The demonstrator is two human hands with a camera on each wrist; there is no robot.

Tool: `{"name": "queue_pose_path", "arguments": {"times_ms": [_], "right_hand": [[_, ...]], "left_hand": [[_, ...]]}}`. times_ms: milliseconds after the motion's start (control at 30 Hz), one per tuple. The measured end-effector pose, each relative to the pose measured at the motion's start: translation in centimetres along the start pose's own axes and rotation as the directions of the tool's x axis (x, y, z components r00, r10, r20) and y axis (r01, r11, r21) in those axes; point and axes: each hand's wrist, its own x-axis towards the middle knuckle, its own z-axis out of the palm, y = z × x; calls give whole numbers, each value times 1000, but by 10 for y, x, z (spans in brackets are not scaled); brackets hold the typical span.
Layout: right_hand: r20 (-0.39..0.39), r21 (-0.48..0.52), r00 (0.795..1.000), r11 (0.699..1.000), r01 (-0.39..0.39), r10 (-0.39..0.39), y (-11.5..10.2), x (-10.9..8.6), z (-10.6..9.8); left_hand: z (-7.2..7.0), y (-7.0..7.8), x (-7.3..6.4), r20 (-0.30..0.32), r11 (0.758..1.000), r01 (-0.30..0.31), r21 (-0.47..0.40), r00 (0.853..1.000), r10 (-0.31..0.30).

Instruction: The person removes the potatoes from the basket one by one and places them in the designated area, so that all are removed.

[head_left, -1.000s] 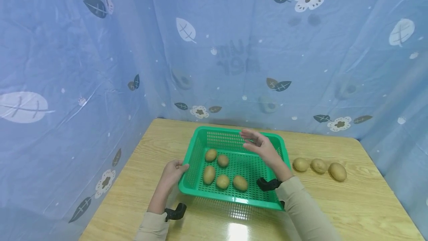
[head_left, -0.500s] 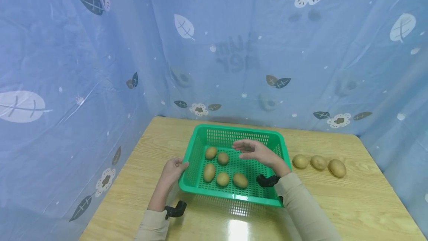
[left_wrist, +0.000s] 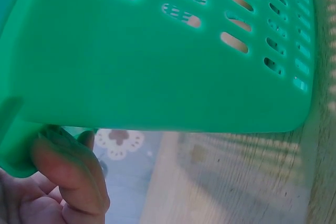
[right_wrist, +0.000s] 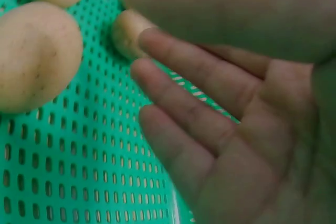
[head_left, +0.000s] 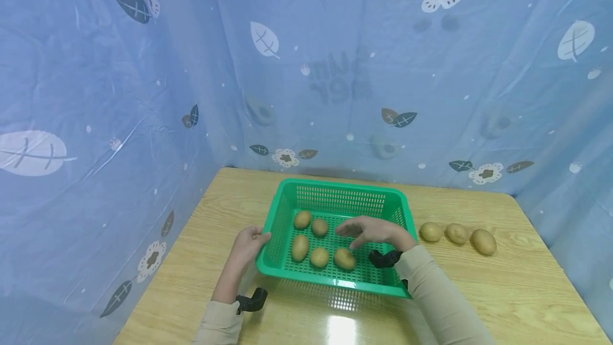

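Your left hand (head_left: 248, 246) grips the left rim of the green basket (head_left: 335, 282), its long axis running left to right on the table (head_left: 503, 292). Your right hand (head_left: 373, 229), empty, fingers extended, hovers near a potato (head_left: 345, 260) lying roughly sideways inside.

Looks like smooth moulded plastic in the green basket (head_left: 306, 278), with a glossy streak along the rim. Shows pale wood grain on the table (head_left: 479, 292), shiny enough to throw back a bright patch of light. Reads as matt, faintly speckled skin on the potatoes (head_left: 300, 248). Hangs creased and slightly shiny in the printed curtain (head_left: 297, 105) — cloth or plastic, hard to tell. Seems matt cloth in the beige sleeves (head_left: 442, 292).
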Motion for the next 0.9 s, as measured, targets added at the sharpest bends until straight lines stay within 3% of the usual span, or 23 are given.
{"name": "queue_pose_path", "arguments": {"times_ms": [233, 900], "right_hand": [[-5, -138, 998, 988, -61, 61, 1, 3, 6], [38, -200, 988, 970, -137, 147, 3, 11, 15]], "left_hand": [[0, 2, -1, 6, 1000, 2, 6, 1000, -2], [0, 3, -3, 7, 1000, 1, 21, 1000, -1]]}}
